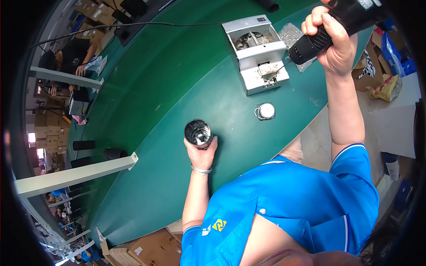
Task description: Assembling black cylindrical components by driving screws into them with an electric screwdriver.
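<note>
My left hand (202, 156) is wrapped round a black cylindrical housing (198, 133) standing over the green table. Its open top shows a shiny inside. At the upper right my right hand (339, 51) grips a black electric screwdriver (308, 48). The tool's thin bit slants down to the front of a white screw feeder (262, 55), near its outlet. Whether a screw is on the bit is too small to tell. Small metal pieces lie in the feeder's top tray. Between the feeder and me sits a small round white part (266, 111) on a dark square base.
A clear bag of small silvery pieces (290, 35) lies beside the feeder. A pale metal bar (75, 175) crosses the left side, with black cylinders (84, 145) beyond it. A black cable (177, 23) runs along the far side. Cardboard boxes (151, 248) stand below the table edge.
</note>
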Available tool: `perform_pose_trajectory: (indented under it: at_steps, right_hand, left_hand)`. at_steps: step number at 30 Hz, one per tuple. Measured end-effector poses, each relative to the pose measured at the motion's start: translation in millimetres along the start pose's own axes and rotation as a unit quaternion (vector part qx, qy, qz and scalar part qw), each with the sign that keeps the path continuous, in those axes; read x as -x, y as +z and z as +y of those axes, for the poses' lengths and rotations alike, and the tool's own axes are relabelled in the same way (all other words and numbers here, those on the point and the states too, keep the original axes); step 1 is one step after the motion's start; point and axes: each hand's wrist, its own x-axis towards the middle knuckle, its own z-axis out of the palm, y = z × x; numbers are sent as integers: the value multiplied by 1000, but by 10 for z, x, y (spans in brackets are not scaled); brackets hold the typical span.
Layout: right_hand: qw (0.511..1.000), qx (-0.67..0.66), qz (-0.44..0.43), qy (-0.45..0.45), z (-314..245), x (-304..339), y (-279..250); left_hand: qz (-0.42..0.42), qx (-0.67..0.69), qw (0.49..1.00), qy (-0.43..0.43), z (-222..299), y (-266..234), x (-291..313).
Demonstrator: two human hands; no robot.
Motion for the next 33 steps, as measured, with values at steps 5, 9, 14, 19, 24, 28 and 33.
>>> perform_pose_trajectory:
  at_steps: [5,9,14,19,24,28,33]
  right_hand:
    - [998,53,-30,-11,100,-30,-63]
    - [998,15,-23,63,131,7,-89]
    - [990,-61,-60,109,-54,171,130]
    - [992,-39,-112,45,-331,287,330]
    - [986,-58,-153,30,-235,355,536]
    - [980,-73,-183,28,-122,470,780]
    - [970,-93,-223,24,83,499,934]
  left_hand:
    - [-1,-8,1000,24,-35,32,29]
    - [-13,9,1000,11,-132,17,71]
    - [-5,108,994,16,-221,94,60]
    - [19,-56,990,124,-36,-34,38]
    - [53,-60,979,187,-151,35,16]
    - [45,-47,983,170,-139,25,41]
    - [36,-40,990,128,-52,34,48]
